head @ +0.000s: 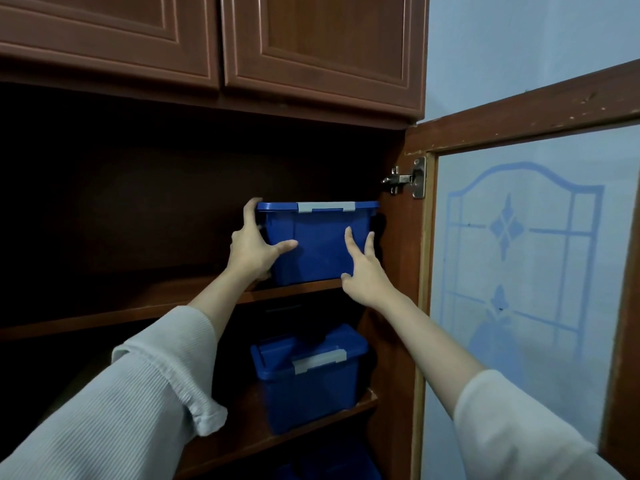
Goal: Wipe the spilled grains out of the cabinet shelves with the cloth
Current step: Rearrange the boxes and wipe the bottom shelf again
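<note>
A blue lidded plastic box point(322, 244) with a grey latch stands on the upper shelf point(145, 303) of the open wooden cabinet, at its right end. My left hand point(252, 244) grips the box's left side, fingers round the corner and thumb across the front. My right hand point(363, 268) lies with straight fingers against the box's front right. No cloth and no grains are visible; the shelf interior is dark.
A second blue box point(308, 375) stands on the shelf below, and part of a third blue box point(332, 465) shows beneath it. The cabinet door point(526, 258) with frosted patterned glass stands open to the right. Closed upper cabinet doors point(214, 39) hang overhead.
</note>
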Tool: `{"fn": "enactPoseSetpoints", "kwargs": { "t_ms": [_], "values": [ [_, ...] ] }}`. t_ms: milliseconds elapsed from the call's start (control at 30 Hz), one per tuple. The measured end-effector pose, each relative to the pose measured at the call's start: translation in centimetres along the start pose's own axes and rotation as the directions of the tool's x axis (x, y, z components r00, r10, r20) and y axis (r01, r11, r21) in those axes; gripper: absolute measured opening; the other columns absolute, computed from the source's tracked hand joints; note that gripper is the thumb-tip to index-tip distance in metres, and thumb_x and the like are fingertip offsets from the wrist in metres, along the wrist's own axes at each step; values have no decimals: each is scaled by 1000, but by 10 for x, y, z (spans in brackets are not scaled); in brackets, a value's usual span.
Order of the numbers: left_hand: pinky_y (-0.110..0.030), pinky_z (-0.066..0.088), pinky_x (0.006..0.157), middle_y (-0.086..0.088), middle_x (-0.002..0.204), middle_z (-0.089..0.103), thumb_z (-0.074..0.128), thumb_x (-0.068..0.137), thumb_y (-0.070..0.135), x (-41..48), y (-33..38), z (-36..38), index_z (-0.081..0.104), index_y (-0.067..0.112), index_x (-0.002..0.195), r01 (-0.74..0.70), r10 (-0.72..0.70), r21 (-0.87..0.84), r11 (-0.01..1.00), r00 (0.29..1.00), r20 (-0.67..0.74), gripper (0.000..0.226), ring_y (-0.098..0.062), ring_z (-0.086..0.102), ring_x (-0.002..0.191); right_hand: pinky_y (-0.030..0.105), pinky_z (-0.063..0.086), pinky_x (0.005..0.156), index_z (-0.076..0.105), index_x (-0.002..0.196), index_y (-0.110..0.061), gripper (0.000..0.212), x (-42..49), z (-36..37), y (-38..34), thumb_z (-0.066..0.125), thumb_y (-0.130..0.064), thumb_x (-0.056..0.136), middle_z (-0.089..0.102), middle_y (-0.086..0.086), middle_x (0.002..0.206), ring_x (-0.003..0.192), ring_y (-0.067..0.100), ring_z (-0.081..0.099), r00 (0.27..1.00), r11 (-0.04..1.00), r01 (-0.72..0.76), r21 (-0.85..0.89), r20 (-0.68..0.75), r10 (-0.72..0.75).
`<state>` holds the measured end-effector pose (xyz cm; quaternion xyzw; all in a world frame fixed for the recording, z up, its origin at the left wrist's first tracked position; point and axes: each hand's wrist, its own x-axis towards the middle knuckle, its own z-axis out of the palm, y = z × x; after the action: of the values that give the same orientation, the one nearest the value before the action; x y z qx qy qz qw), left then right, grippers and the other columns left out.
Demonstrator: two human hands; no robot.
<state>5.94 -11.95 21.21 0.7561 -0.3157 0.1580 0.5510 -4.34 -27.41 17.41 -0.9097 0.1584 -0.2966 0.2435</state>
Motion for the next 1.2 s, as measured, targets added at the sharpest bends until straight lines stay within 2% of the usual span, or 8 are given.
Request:
{"fn": "enactPoseSetpoints", "kwargs": {
  "t_ms": [267,433,533,633,733,933,1133,1200],
  "values": [
    [-49,42,98,-11,143,42,74,77,14,-6,8,-3,11,34,148,55,-52,-42,998,996,79,96,-30,36,135,22,44,63,-13,146,-39,93,0,0,-1,50,-1,90,-25,10,154,127,37,44,999,999,-42,-21,-7,42],
    [-32,47,89,-8,146,40,69,83,15,-32,-1,-32,12,34,149,40,-43,25,999,992,115,89,-24,42,130,26,47,67,-3,148,-39,83,-42,6,-16,50,-6,93,-9,5,158,77,17,55,995,997,74,18,-75,-73],
    [-22,41,90,-3,133,53,66,86,21,-71,-26,-41,39,22,140,-8,9,52,999,1000,-13,60,-10,53,112,19,44,90,21,148,-30,68,-80,30,-20,52,-8,93,16,0,157,115,14,52,975,970,184,158,-154,-160],
    [-11,39,73,1,103,66,62,89,18,-121,-65,-46,65,14,108,-34,47,87,996,987,-156,20,0,55,79,28,42,102,54,131,-13,40,-120,75,-17,57,-9,90,56,3,132,120,14,53,954,926,252,280,-229,-191],
    [-6,37,61,3,85,65,60,89,13,-168,-98,-47,67,16,86,-18,35,129,991,991,-128,8,-1,54,70,23,50,74,70,97,-9,14,-153,119,-21,60,-9,88,68,-4,86,78,8,61,949,920,262,292,-250,-192],
    [-17,43,76,-4,90,69,60,89,12,-252,-167,-68,72,7,89,225,-229,259,939,973,-17,13,-15,61,85,25,30,52,61,74,-9,12,-210,213,-31,58,-4,85,40,-18,53,48,2,37,986,925,168,339,-54,-159],
    [-27,44,74,-10,107,65,47,96,11,-340,-227,-97,70,7,101,485,-524,408,774,852,-20,24,-17,57,83,23,35,59,65,84,-3,9,-271,272,-24,57,-3,87,62,3,72,67,25,60,970,947,14,322,224,-90],
    [-31,44,82,-15,120,57,43,96,8,-365,-247,-106,65,3,112,491,-556,496,716,831,-20,28,-27,57,96,25,36,59,64,87,-2,9,-285,286,-21,55,-2,87,65,11,82,75,29,61,961,962,-37,270,274,-40]
  ]
}}
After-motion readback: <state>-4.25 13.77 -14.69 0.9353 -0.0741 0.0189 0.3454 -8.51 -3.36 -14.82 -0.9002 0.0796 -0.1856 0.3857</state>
